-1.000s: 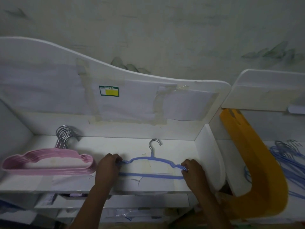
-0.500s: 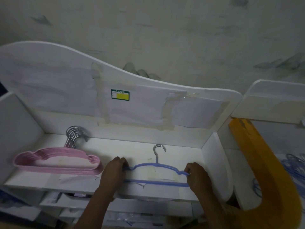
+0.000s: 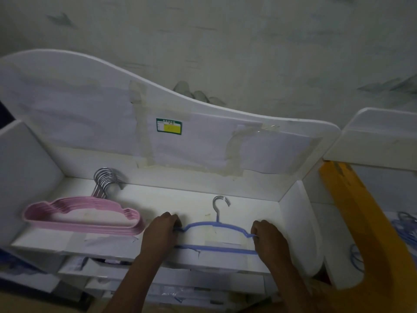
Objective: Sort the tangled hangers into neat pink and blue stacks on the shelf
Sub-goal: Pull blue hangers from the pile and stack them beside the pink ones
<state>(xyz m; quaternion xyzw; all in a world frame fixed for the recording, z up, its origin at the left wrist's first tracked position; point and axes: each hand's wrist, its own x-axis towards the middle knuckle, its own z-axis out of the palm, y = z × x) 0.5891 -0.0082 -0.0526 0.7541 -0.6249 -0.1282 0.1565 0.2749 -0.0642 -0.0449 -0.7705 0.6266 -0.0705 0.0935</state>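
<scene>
On the shelf [image 3: 158, 199], your left hand [image 3: 161, 233] and right hand [image 3: 269, 239] grip the blue hanger's [image 3: 216, 224] ends, right of the pink stack [image 3: 83, 215].

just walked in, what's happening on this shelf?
A person is sorting hangers by colour. Both hands hold one blue hanger lying flat on the white shelf: the left hand has a grip on its left end, the right hand on its right end, hook pointing to the back wall. A neat stack of pink hangers already lies to its left, apart from it. More blue hangers lie further right, past a yellow piece.
</scene>
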